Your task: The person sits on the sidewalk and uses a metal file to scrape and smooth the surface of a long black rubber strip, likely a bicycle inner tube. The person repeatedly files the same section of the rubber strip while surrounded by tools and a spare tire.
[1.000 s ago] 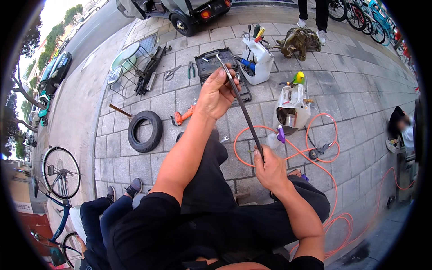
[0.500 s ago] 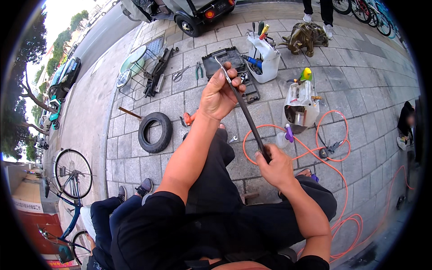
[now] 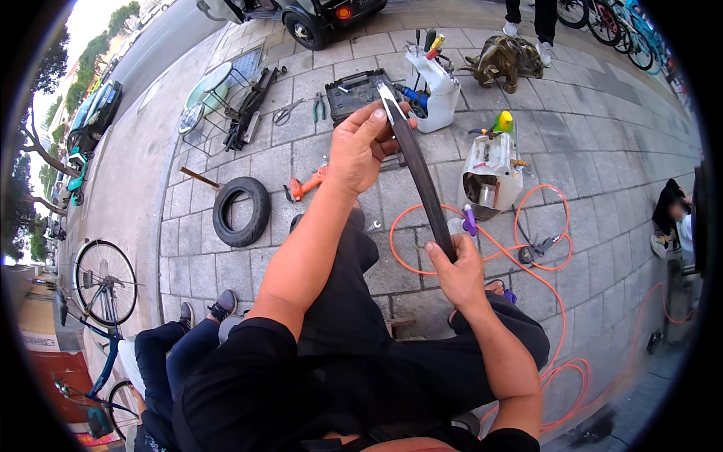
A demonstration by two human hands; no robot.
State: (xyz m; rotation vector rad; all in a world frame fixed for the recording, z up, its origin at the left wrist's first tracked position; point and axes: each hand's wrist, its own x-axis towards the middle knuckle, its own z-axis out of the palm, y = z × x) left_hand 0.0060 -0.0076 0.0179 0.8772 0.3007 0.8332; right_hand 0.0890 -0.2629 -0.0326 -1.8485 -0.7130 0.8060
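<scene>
A long, flat, dark tyre lever (image 3: pixel 423 177) slants across the view between my hands, its bright worn tip pointing up and away. My left hand (image 3: pixel 359 151) grips it just below that tip, thumb on one side and fingers curled behind. My right hand (image 3: pixel 459 273) is closed round the lower end, thumb along the bar. The lever's broad face is turned toward me. Beyond its tip lies an open dark tool case (image 3: pixel 354 92). A black tyre (image 3: pixel 260 226) rests flat on the paving, left of my left forearm.
An orange power tool (image 3: pixel 307 183) and a small wrench (image 3: pixel 374 224) lie near my knee. Cut-open white jugs (image 3: pixel 482 158) with tools stand ahead. An orange hose (image 3: pixel 553 279) loops at right. Pliers (image 3: pixel 319 107), a bull statue (image 3: pixel 503 64) and a seated person's legs (image 3: pixel 177 350) are around.
The tyre lever has been rolled from its narrow edge to its broad face. Both hands keep hold of it. The whole scene has shifted slightly left in view.
</scene>
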